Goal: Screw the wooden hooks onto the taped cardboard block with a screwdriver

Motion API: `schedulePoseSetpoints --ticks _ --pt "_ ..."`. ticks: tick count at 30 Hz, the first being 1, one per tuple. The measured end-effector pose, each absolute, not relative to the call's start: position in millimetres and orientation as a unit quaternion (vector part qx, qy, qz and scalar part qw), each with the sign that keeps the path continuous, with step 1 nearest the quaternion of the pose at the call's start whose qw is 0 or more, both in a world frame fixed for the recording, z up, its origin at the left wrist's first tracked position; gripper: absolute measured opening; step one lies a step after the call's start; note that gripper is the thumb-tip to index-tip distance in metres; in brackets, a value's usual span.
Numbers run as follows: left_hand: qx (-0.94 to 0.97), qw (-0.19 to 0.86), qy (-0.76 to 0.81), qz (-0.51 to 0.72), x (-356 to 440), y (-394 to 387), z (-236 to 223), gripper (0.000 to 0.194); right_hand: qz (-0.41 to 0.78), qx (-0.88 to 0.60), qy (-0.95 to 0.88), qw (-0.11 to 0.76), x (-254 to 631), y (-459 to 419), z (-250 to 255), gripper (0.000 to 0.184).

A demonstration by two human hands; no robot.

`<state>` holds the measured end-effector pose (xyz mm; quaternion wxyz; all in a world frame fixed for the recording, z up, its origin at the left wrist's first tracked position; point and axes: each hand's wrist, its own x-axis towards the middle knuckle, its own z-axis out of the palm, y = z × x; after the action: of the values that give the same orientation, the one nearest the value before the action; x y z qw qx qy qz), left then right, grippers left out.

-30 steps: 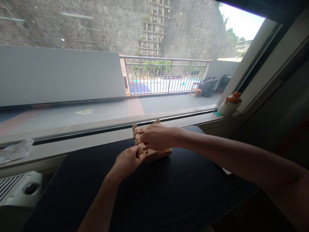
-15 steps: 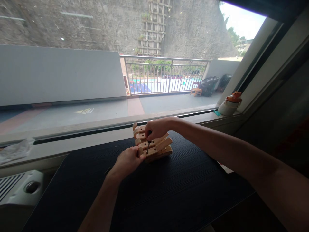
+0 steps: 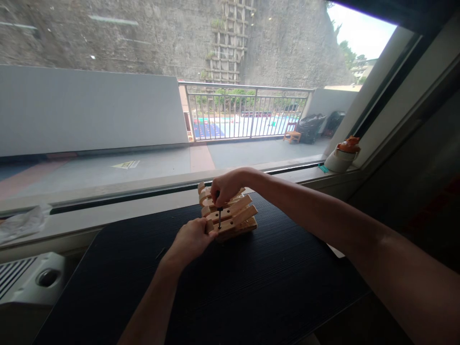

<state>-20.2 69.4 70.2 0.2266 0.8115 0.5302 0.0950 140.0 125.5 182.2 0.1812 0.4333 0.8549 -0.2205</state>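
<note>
A small wooden piece of work [image 3: 237, 230] with several slats and dark round holes rests on the black table, near its window side. My left hand [image 3: 192, 239] is closed on the near left end of it, thumb and fingers gripping a wooden block there. Above it my right hand [image 3: 228, 187] is wrapped round the dark handle of a screwdriver [image 3: 220, 218]. The shaft points down, its tip at a hole in the nearest slat. My right hand hides part of the far slats.
The black table [image 3: 251, 297] reaches to the window sill. On the sill stand a bottle with an orange lid [image 3: 344, 154] and, at far left, a clear plastic bag [image 3: 25, 224]. A white appliance [image 3: 32, 278] is at left; a pale flat thing [image 3: 336, 250] lies under my right forearm.
My right hand has risen from low over the slats, its wrist now arched higher, uncovering the screwdriver shaft and the right ends of the slats. My left hand keeps its place.
</note>
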Motion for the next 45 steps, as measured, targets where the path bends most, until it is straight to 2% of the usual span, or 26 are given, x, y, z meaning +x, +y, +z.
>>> schedulePoseSetpoints --ticks 4,8,10,15,18,20,22,28,33,38,45 --pt "0.817 0.223 0.523 0.097 -21 70 67 0.021 -0.139 0.42 0.883 0.153 124 89 186 0.02" --pt "0.813 0.217 0.531 0.101 -20 71 66 0.022 -0.068 0.429 0.896 0.094 134 48 173 0.023" --pt "0.807 0.22 0.538 0.104 -19 72 66 0.023 -0.04 0.492 0.867 0.074 152 36 162 0.021" --pt "0.802 0.239 0.536 0.115 -23 73 68 0.027 -0.022 0.546 0.836 0.057 189 29 148 0.021" --pt "0.799 0.249 0.534 0.119 -24 74 69 0.03 -0.024 0.591 0.802 -0.077 188 37 147 0.029" --pt "0.796 0.252 0.537 0.118 -24 75 70 0.032 -0.076 0.625 0.76 -0.162 180 45 141 0.032" --pt "0.794 0.257 0.539 0.115 -23 75 71 0.033 -0.113 0.634 0.748 -0.157 169 54 130 0.036" --pt "0.793 0.276 0.531 0.111 -22 77 70 0.034 -0.119 0.671 0.717 -0.149 150 76 102 0.043" --pt "0.794 0.278 0.528 0.114 -23 76 67 0.034 -0.169 0.665 0.718 -0.119 148 84 99 0.038" --pt "0.791 0.281 0.529 0.12 -23 77 66 0.031 -0.217 0.658 0.713 -0.11 152 93 96 0.045" --pt "0.791 0.281 0.533 0.108 -21 76 71 0.025 -0.276 0.646 0.704 -0.101 160 95 94 0.042"
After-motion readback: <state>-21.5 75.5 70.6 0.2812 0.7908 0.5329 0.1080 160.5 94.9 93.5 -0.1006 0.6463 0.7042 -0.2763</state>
